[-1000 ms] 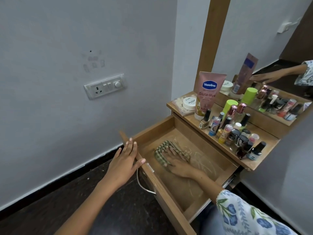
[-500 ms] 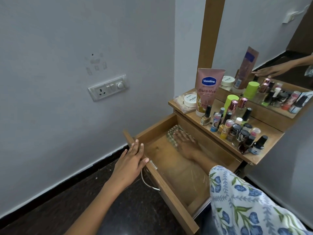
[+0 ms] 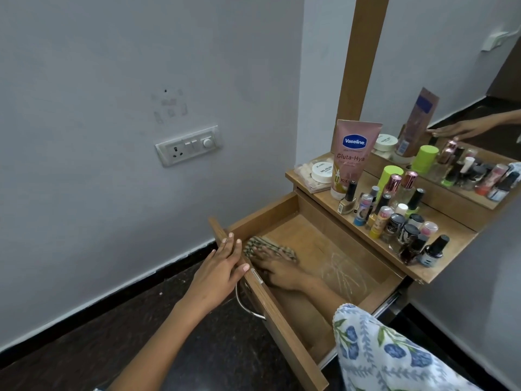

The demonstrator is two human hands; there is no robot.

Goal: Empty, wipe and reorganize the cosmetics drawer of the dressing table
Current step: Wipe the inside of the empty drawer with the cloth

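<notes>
With the drawer [image 3: 284,328] steadied by the flat, relaxed left hand [image 3: 222,266] on its front edge, the checked cloth [image 3: 262,248], seemingly pressed flat under the right hand [image 3: 277,270] in the front-left corner, is best swept outward in overlapping strokes.

The cloth [image 3: 255,247] lies in the drawer [image 3: 284,320], before the shelf [image 3: 451,244] bearing bottles [image 3: 394,218].

Brown wood-grain drawer [image 3: 284,328], green-and-beige checked cloth [image 3: 255,245], pink Vaseline tube [image 3: 351,162] with blue logo, lime-green caps [image 3: 391,172], white jar lid [image 3: 322,171], white sleeve [image 3: 394,354] with blue floral, green-leaf print, white switch plate [image 3: 187,145].
</notes>
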